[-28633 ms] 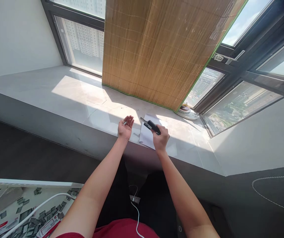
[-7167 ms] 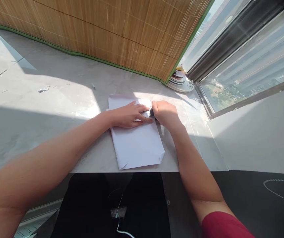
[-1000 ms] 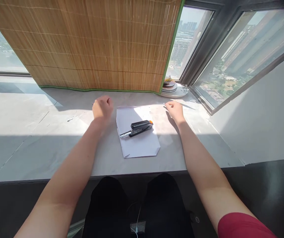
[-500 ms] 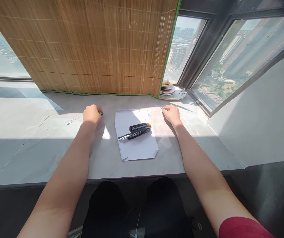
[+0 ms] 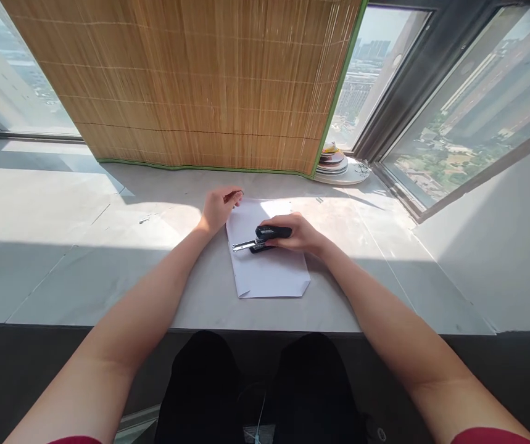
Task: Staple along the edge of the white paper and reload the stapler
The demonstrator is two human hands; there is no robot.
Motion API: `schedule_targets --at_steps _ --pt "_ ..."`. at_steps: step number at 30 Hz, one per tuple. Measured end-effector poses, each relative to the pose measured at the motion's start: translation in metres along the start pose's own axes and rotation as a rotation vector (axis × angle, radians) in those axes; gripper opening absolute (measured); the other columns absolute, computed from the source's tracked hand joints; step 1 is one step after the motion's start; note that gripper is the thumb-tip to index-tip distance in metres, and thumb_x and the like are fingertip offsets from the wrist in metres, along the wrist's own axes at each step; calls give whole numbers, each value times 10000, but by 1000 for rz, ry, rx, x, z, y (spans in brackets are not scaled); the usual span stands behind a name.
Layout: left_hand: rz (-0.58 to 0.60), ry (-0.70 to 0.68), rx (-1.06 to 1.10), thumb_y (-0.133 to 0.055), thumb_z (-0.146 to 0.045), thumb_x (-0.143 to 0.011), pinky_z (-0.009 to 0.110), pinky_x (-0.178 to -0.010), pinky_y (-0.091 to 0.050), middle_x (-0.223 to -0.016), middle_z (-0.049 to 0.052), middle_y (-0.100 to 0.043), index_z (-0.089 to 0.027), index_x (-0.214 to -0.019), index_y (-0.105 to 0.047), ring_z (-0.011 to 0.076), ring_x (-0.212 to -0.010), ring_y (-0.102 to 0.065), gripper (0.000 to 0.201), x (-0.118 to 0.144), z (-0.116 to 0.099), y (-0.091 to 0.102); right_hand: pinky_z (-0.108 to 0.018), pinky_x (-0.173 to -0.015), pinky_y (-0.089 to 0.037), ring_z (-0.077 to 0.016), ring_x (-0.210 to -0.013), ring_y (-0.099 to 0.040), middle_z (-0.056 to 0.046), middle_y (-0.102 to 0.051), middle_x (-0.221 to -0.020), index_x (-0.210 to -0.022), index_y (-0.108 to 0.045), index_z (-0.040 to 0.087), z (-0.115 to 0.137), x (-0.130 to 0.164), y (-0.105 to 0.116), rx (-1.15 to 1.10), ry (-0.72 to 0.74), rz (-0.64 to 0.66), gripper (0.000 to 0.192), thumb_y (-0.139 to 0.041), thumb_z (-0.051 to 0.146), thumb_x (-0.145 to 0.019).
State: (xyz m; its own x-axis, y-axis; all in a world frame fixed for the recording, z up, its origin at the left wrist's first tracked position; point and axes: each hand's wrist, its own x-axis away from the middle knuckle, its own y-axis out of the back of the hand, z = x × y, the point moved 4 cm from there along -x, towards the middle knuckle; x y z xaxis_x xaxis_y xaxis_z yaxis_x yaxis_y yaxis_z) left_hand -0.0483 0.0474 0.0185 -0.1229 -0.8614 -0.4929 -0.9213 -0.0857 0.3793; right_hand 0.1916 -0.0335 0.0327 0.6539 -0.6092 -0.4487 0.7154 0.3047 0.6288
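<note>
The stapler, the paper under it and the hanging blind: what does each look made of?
Stapler: black body, probably plastic, with glossy highlights; its protruding silver rail looks like bare metal, judging by the bright shine.
Paper: matte white, with creased, folded corners.
Blind: thin brown slats, likely bamboo, crossed by thread lines; the green edging may be cloth.
</note>
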Motion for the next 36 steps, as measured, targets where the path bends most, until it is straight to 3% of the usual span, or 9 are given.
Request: schedule_targets --at_steps 3,6,11,16,21,30,36 --pt "34 -23 94 -710 -614 -979 296 -676 -595 -823 59 -783 -196 -1045 -846 151 -673 -696 445 3 -6 -4 -401 -892 -622 -240 -896 -769 -54 -845 -1065 -1180 -831 258 -11 4 15 74 -95 -225 359 -863 456 -882" --pt "84 -59 149 -740 -615 -955 319 -722 -625 -871 74 -809 -200 -1048 -867 164 -723 -725 444 5 -15 -10 -427 -929 -622 -261 -934 -774 -62 -847 -1073 -1131 -841 254 -19 7 24 136 -154 -320 318 -858 422 -863" --pt "220 -177 120 -814 -551 -910 347 -864 -649 -1053 101 -847 -233 -1047 -885 212 -950 -786 353 11 -32 -16 -402 -894 -632 -256 -931 -768 -53 -845 -1050 -1090 -843 242 -29 6 23 150 -190 -279 291 -826 412 -854" --pt "358 -199 42 -825 -478 -895 342 -840 -665 -973 73 -852 -236 -960 -881 199 -868 -785 256 19 -38 -20 -372 -859 -619 -245 -917 -754 -42 -835 -1015 -1063 -841 232 -33 4 23 136 -193 -303 253 -800 399 -878" --pt "362 -214 -41 -798 -412 -889 324 -804 -648 -948 50 -854 -246 -921 -875 186 -832 -764 186 20 -35 -21 -372 -879 -614 -254 -950 -756 -42 -831 -1020 -1053 -842 233 -36 4 24 128 -207 -306 259 -819 412 -867" --pt "318 -178 -8 -808 -381 -861 283 -693 -630 -911 66 -845 -212 -876 -855 189 -814 -778 177 17 -32 -22 -356 -838 -606 -238 -904 -748 -29 -829 -1009 -1045 -844 240 -35 3 23 149 -199 -323 250 -807 409 -865" --pt "335 -151 -1 -816 -390 -846 281 -708 -640 -887 65 -835 -206 -873 -844 189 -818 -779 188 17 -34 -22 -356 -835 -600 -230 -887 -732 -21 -822 -982 -1039 -841 242 -34 3 24 167 -202 -306 240 -794 399 -863"
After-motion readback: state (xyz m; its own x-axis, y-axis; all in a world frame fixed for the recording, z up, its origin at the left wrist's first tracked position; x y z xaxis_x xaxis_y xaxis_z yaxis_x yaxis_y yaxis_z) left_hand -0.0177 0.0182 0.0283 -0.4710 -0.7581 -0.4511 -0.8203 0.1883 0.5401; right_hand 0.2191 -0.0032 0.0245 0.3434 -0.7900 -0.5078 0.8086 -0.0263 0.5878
